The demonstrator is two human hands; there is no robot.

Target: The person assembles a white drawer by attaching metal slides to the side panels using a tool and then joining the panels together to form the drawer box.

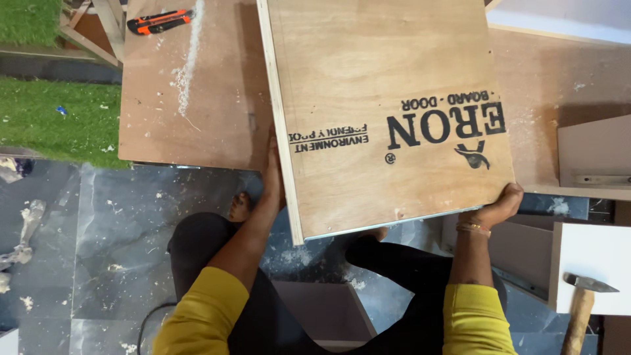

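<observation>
A large square plywood panel [368,72] with black stamped lettering and a pale edge strip fills the middle of the view, tilted and resting over a brown board [197,98]. My left hand [272,172] grips the panel's left edge, fingers mostly hidden behind it. My right hand [501,204] holds the panel's lower right corner from beneath, a bangle on the wrist. Both arms wear yellow sleeves, and my dark-trousered legs sit below the panel.
An orange and black utility knife [160,21] lies on the brown board's far left, near a line of white dust. A hammer [585,304] rests at lower right on a white panel [595,260]. Dark dusty stone floor [98,230] lies to the left, green turf [52,115] beyond.
</observation>
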